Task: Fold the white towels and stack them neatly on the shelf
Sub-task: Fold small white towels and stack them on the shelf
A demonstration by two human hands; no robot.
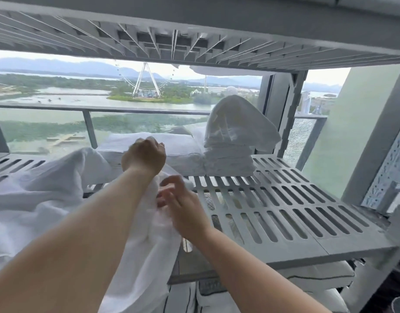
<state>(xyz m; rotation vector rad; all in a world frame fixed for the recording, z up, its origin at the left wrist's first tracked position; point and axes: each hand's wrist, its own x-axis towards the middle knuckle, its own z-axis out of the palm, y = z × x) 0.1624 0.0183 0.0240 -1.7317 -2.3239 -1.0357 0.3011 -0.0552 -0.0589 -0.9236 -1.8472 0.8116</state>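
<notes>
A white towel (147,251) hangs in front of the grey slatted shelf (285,199). My left hand (145,154) is raised and closed around the towel's top edge. Lower down, my right hand (183,206) pinches the towel's side, fingers curled into the cloth. At the back of the shelf stands a stack of folded white towels (229,159), its top one peaked and hanging loosely over the stack. A wider, flatter pile of folded towels (181,150) lies just left of that stack. A heap of unfolded white towels (36,199) covers the shelf's left side.
A second slatted shelf (194,41) sits close overhead. A grey upright post (282,114) stands at the back right. White pillows with dark piping (307,281) fill the level below. Behind the shelving is a window with a railing.
</notes>
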